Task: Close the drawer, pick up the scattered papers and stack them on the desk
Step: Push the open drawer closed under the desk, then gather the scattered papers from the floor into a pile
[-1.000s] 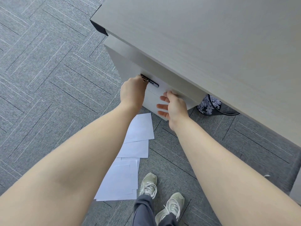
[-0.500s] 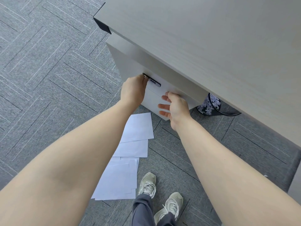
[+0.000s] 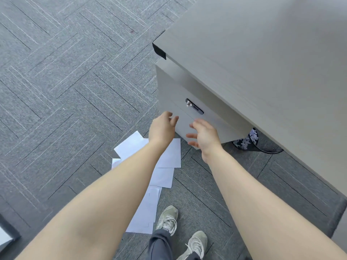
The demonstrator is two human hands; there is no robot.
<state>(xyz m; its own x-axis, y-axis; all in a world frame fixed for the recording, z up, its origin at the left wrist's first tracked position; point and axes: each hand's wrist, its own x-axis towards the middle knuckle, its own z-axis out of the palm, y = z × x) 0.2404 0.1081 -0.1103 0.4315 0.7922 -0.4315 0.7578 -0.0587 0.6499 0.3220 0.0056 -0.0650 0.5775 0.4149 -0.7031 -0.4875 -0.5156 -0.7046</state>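
Note:
The white drawer cabinet [image 3: 170, 91] stands under the grey desk [image 3: 262, 59], its top drawer front [image 3: 216, 122] flush with the cabinet and a black combination lock [image 3: 194, 109] on it. My left hand [image 3: 163, 128] hovers just in front of the cabinet's lower left corner, fingers apart and empty. My right hand [image 3: 205, 136] is beside it, fingers spread, holding nothing, a short gap from the drawer front. Several white papers [image 3: 169, 152] lie scattered on the carpet below my arms, partly hidden by my left forearm.
Grey patterned carpet [image 3: 65, 91] covers the floor. A wastebasket with a flowered liner [image 3: 247, 141] sits under the desk to the right of the cabinet. My two sneakers [image 3: 168, 218] stand beside the lowest sheet. A dark-edged object [image 3: 5, 233] shows at the bottom left.
Both hands have come off the drawer front and pulled back and down, fingers now spread. The lock is uncovered. The camera has swung left, showing more carpet.

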